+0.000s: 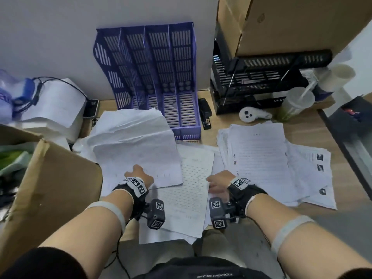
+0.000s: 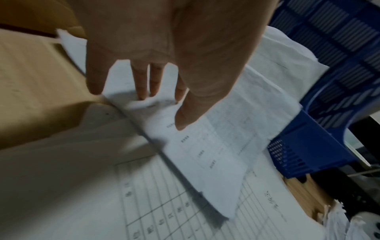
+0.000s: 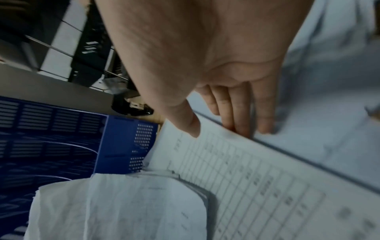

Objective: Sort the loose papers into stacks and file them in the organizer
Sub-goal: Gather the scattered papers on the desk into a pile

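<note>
At the desk's near edge lies a ruled form sheet point(image 1: 187, 190), its lower corner overhanging. The right hand point(image 1: 218, 183) pinches that sheet's right edge, thumb on top and fingers point(image 3: 242, 116) beneath. The left hand point(image 1: 138, 175), fingers straight and slightly spread, presses down on the crumpled paper stack point(image 1: 136, 146) beside a cardboard box flap point(image 1: 54, 184). A looser paper pile point(image 1: 261, 158) spreads to the right. Farther back, the purple file organizer point(image 1: 157, 77) stands against the wall, its front lip touching the crumpled stack; a black stapler point(image 1: 205, 113) sits just beside it.
</note>
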The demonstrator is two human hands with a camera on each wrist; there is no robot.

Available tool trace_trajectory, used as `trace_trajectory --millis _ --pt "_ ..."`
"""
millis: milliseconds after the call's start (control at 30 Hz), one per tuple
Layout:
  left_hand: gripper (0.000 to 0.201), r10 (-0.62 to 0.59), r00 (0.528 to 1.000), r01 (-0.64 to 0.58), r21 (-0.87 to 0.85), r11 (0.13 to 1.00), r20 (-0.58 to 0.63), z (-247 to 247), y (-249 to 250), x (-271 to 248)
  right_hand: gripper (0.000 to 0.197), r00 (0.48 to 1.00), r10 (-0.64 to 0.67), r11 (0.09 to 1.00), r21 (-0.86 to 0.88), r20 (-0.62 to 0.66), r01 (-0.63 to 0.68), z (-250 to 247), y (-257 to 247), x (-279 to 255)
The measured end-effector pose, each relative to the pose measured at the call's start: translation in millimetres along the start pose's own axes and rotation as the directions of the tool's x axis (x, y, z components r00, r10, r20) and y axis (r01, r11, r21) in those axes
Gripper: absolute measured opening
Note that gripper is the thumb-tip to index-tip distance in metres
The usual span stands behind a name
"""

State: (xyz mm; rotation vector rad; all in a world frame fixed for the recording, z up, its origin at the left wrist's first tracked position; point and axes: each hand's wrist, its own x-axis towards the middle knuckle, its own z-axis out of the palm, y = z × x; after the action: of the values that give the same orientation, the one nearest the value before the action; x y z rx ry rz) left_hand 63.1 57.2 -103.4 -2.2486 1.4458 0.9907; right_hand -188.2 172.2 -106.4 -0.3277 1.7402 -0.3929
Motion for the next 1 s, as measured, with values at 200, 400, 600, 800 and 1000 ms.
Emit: trace_trajectory --millis 200,400,600,800,1000 --pt "0.053 0.138 0.990 -0.135 -0.102 0.986 0.025 1.2 -17.6 5.3 0.011 0.983 -0.181 0.955 -0.244 -0.017 0.171 25.1 -2.7 -14.8" --pt "0.040 0.176 0.983 -0.180 -0.139 0.974 -0.042 -0.4 2.9 5.4 0.026 0.878 -0.441 0.870 -0.330 -0.187 0.367 -15.5 -22.4 -38.2" --pt "0.046 0.242 0.970 -0.244 -0.140 0.960 -0.029 6.5 51.6 -8.1 0.030 0.800 -0.410 0.899 -0.342 -0.437 0.273 -115.2 -23.8 -57.6" --pt "0.026 0.344 0.939 -0.336 -0.144 0.931 0.028 18.6 73.5 -26.2 0.043 0.842 -0.280 0.940 -0.310 -0.461 0.143 -181.7 -3.8 -52.0" --pt "0.009 0.389 0.861 -0.303 -0.285 0.910 0.328 33.3 87.3 -55.4 0.055 0.930 -0.184 0.908 -0.417 -0.318 0.037 -177.0 12.8 -34.8"
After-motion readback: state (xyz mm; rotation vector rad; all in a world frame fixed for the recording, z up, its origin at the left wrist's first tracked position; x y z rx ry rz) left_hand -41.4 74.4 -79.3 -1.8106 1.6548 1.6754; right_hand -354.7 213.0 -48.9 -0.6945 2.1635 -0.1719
